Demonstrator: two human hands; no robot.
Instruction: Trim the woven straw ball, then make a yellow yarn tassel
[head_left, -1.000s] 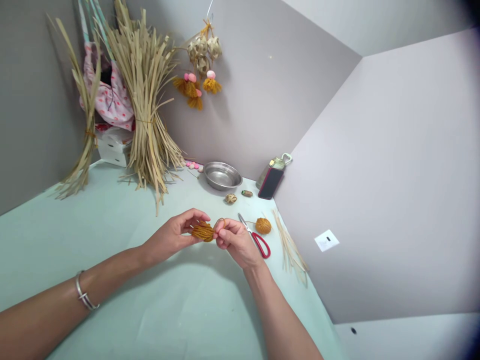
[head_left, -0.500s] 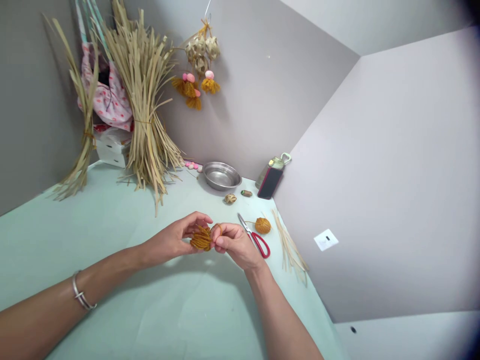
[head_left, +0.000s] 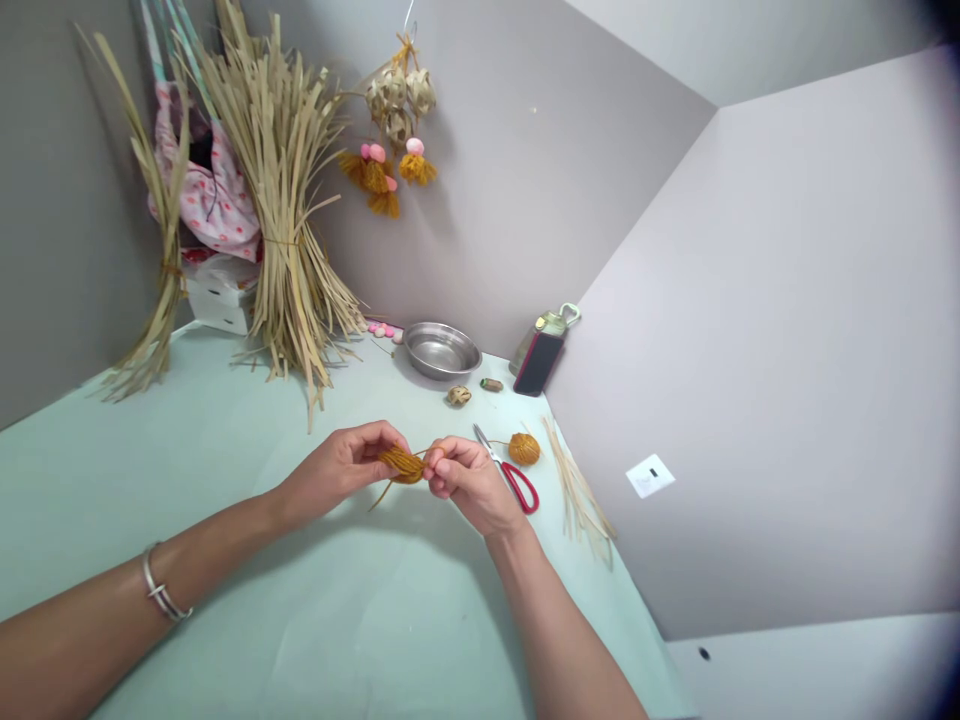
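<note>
A small looped bundle of mustard yarn (head_left: pixel 405 466) is held above the pale green table between my two hands. My left hand (head_left: pixel 351 462) pinches its left end between thumb and fingers. At the right end, my right hand (head_left: pixel 466 478) has its fingertips closed on the yarn, and a thin strand arches over them. One loose strand hangs below the bundle on the left. Just right of my right hand lie red-handled scissors (head_left: pixel 519 486), blades pointing away, and a ball of mustard yarn (head_left: pixel 523 449) with a strand trailing left.
Behind my hands are a woven straw ball (head_left: pixel 459 396), a small spool (head_left: pixel 491 384), a steel bowl (head_left: pixel 442 352) and a phone (head_left: pixel 538 364) leaning on a bottle. Straw strips (head_left: pixel 576 480) lie at the right edge. A large straw bundle (head_left: pixel 281 230) stands back left; tasselled ornaments (head_left: pixel 397 120) hang above.
My left fingers have closed on the bundle's left end, which is now gathered narrower. A loose strand now shows below it. The view has shifted slightly.
</note>
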